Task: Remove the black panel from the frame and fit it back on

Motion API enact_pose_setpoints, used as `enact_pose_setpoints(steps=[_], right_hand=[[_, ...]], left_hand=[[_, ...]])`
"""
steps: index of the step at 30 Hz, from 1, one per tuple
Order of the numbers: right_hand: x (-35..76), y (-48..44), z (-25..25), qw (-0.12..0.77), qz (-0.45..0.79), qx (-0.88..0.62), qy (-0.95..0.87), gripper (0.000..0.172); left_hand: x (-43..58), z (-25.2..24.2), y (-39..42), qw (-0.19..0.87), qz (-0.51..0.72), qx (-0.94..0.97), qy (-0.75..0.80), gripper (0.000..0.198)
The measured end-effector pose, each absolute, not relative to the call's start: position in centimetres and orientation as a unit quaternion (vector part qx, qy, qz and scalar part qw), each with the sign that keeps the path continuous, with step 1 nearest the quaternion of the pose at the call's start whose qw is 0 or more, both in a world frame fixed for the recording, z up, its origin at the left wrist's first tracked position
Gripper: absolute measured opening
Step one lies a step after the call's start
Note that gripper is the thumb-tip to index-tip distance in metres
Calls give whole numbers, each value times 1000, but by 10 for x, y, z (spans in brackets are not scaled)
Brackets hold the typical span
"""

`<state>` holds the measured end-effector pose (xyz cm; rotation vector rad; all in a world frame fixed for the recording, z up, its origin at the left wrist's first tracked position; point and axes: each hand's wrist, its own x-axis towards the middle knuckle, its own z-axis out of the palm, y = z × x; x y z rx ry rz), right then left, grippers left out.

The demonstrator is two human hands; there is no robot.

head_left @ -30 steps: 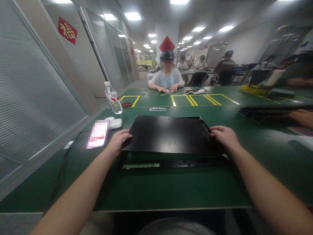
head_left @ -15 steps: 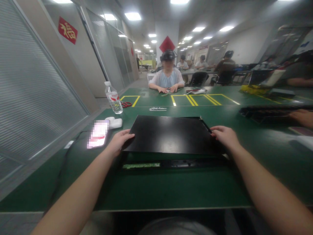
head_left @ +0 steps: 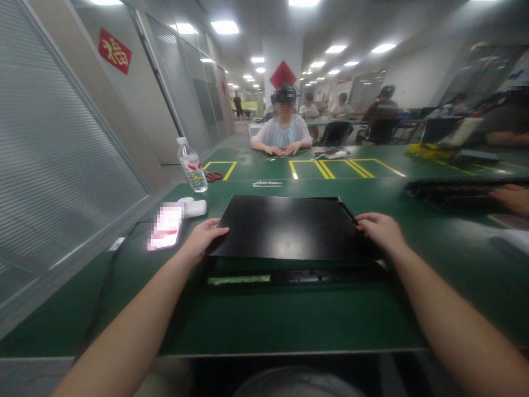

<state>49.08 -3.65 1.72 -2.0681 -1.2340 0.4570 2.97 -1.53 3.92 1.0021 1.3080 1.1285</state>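
Note:
A flat, glossy black panel [head_left: 281, 226], like a screen panel, lies between my hands over the green table. My left hand [head_left: 203, 238] grips its left edge, thumb on the top face and fingers underneath. On the opposite side my right hand [head_left: 380, 229] pinches the edge, where a thin dark frame strip [head_left: 347, 210] runs along the panel. Just below the panel's near edge shows a long black frame bar [head_left: 330, 275]. A green circuit board [head_left: 238, 280] sits in the left part of that bar. What lies under the panel is hidden.
Left of the panel are a lit phone [head_left: 166, 226], a white case [head_left: 194, 208], a water bottle [head_left: 192, 165] and red-handled scissors [head_left: 214, 176]. Small white pieces [head_left: 266, 183] lie beyond it. A co-worker [head_left: 281, 129] sits opposite; another person's hand [head_left: 512, 198] is at right.
My hands and the black panel have barely moved. Across the table, the co-worker's hands have shifted slightly.

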Motion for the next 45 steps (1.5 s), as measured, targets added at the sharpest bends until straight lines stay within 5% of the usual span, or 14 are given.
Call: enact_pose_setpoints(steps=[45], right_hand=[[490, -40, 23, 315, 150, -799, -490, 31]], left_hand=[[33, 40, -17, 530, 455, 438, 565, 42]])
